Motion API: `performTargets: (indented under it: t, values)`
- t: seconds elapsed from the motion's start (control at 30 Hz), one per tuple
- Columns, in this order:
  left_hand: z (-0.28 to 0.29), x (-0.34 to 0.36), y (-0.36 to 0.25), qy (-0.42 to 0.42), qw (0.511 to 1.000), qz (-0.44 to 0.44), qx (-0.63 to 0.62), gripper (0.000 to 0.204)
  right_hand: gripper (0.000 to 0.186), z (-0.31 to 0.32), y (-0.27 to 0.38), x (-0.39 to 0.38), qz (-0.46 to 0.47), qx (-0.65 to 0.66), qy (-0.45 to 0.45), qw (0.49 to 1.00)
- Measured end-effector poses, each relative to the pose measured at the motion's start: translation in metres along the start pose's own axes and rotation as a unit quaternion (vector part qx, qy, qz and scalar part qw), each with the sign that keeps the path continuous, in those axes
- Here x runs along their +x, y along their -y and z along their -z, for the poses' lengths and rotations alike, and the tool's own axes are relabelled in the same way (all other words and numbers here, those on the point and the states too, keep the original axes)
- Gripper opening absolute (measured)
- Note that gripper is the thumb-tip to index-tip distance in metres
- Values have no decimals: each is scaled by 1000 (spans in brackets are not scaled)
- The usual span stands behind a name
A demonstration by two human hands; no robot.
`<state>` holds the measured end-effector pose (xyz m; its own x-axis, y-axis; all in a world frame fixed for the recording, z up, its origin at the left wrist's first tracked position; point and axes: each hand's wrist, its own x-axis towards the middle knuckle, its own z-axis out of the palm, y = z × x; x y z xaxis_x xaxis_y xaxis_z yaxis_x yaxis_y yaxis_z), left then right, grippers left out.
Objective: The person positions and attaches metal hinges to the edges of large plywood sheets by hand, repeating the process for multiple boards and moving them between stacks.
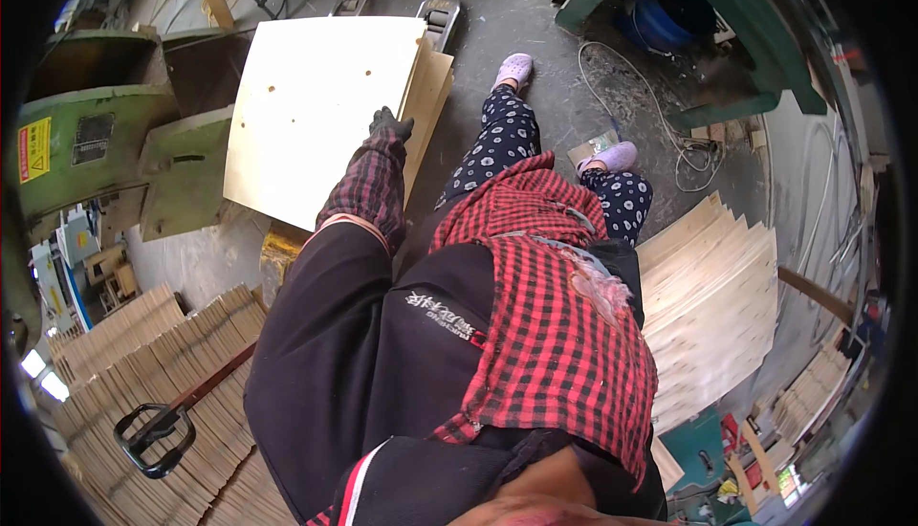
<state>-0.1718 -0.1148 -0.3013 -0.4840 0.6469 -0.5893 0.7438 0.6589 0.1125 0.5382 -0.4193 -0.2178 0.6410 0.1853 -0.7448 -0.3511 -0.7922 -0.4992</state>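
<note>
So, pale sheet: it lies uppermost over further sheets, whose edges jut out past its right side.
Left hand: dark-gloved, on the pale sheet near its right edge, fingers partly spread; whether it grips the rim or merely rests there, I cannot tell.
Right hand: none can be made out, so its state stays unknown.
Edge handling: the pale sheet looks broad and thin, so a flat palm with even pressure would suit; a hard pinch at one spot could bow it or chip the rim. With the lower edges out of line, fingers should mind which layer they catch.
Green machine: just left of the pale sheet.
Metal fork: just past the pale sheet's upper right corner.
Blue bucket: well right of the pale sheet; its contents are too dark to read.
Fanned sheets: well to the pale sheet's lower right.
Layered stack: below and left of the pale sheet.
</note>
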Motion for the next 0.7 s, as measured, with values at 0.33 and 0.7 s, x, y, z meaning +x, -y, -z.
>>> performTargets:
  t: [0.33,0.7]
  values:
    - [-10,-1,3,108,988,99,43,90,57,-87,91,-42,-16,-139,46,989]
    - [-84,-76,55,68,996,23,47,97,49,-128,160,-40,-17,-234,89,968]
